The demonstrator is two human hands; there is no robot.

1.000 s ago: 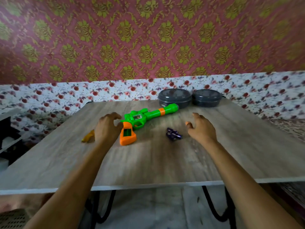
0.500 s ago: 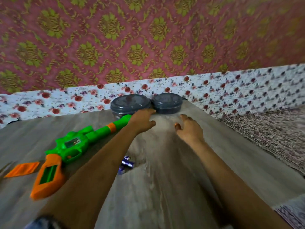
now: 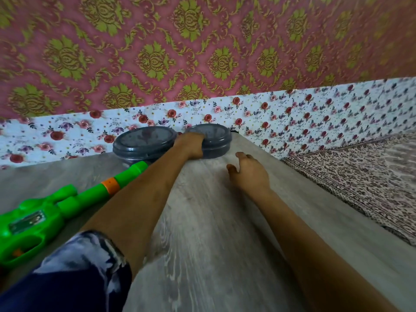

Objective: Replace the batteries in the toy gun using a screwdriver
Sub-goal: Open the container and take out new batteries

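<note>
At the surface's (image 3: pixel 202 221) back edge, our left hand (image 3: pixel 191 145) grips a grey container (image 3: pixel 219 146), right hand (image 3: pixel 249 174) fingers wide; fetching batteries likely needs its lid (image 3: pixel 213 132) lifted

We have moved our left hand (image 3: pixel 191 146) onto the right-hand grey container (image 3: pixel 218 140) at the far edge of the table (image 3: pixel 202 221); our right hand (image 3: pixel 249 174) draws nearer it.

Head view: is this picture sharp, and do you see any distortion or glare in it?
Head view: mild motion blur overall, strongest on the toy gun and the sleeve at the lower left; head view: wide-angle bending curves the floral wall border; head view: the light is dim and even, with only a pale sheen on the table and no hard shadows.
</note>
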